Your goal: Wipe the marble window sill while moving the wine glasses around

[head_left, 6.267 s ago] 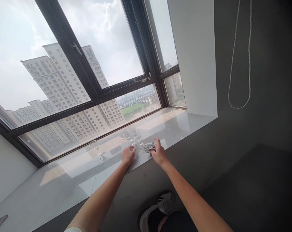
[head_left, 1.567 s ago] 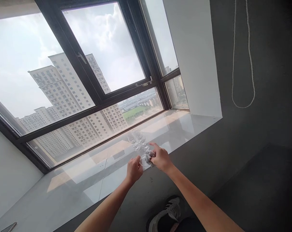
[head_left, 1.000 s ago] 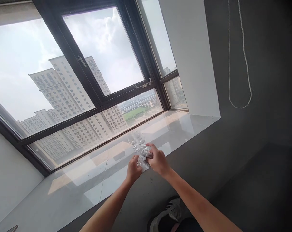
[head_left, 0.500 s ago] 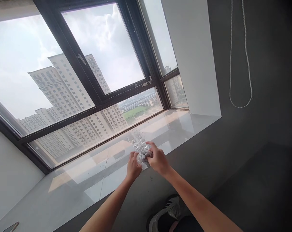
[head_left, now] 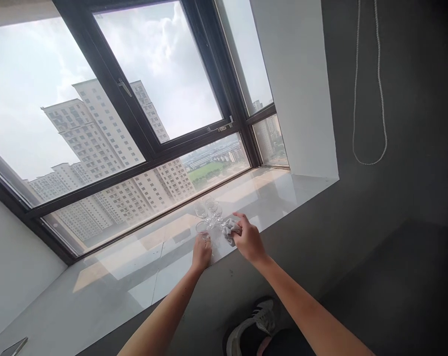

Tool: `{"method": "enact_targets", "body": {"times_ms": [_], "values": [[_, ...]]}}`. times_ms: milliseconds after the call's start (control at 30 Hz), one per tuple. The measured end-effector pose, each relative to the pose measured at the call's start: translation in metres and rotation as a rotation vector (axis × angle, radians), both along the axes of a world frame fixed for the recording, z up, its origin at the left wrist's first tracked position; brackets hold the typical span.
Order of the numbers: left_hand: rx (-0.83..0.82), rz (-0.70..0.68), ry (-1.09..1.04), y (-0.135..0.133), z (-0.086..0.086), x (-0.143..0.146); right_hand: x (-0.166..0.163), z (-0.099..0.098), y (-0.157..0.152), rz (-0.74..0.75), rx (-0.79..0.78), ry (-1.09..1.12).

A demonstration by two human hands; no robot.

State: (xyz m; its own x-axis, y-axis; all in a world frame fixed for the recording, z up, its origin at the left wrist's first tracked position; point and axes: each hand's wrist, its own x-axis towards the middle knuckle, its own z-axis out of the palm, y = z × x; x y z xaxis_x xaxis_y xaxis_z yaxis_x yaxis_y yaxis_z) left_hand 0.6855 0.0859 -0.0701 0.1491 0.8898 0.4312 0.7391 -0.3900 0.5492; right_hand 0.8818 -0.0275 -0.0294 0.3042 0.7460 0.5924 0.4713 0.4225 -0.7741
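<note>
Near the front edge of the pale window sill, my left hand [head_left: 201, 254] is closed around the lower part of a clear stemmed glass [head_left: 202, 227], its bowl rising above my fingers. My right hand [head_left: 249, 241] grips a crumpled grey cloth [head_left: 230, 230] just right of that glass, with the index finger stretched out. Cloth and held glass are apart. Behind them, more clear stemmed glasses [head_left: 212, 206] stand close together on the sill. Their transparent outlines overlap, so the exact number is hard to make out.
The glossy window sill [head_left: 112, 291] runs along a dark-framed window [head_left: 150, 153] with a handle. A bead cord [head_left: 382, 109] hangs on the grey wall at right. A thin flat object [head_left: 16, 347] lies at the lower left. Below the sill is a shoe [head_left: 246, 329].
My right hand has drawn the cloth away to the right, off the glass. My left hand has shifted slightly left with the glass, whose bowl now shows upright above the fingers.
</note>
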Motion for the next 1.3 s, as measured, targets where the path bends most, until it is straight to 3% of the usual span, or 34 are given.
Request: {"method": "enact_targets", "body": {"times_ms": [233,567,800,1033,1200,1300], "values": [[-0.009,0.008,0.059,0.01,-0.007,-0.002,0.015,-0.026,0.017,-0.144,-0.102,-0.107],[-0.019,0.02,0.233,0.004,-0.003,0.002,0.026,-0.052,0.032,-0.207,-0.167,-0.115],[-0.019,0.114,0.216,0.002,0.001,0.001,0.028,-0.054,0.034,-0.189,-0.184,-0.099],[-0.063,0.065,0.118,0.003,0.002,-0.001,0.028,-0.055,0.035,-0.202,-0.195,-0.1],[-0.037,0.126,0.008,0.0,0.004,-0.002,0.029,-0.057,0.037,-0.214,-0.198,-0.11],[-0.021,0.047,0.051,-0.003,0.005,-0.002,0.029,-0.059,0.038,-0.217,-0.195,-0.117]]}}
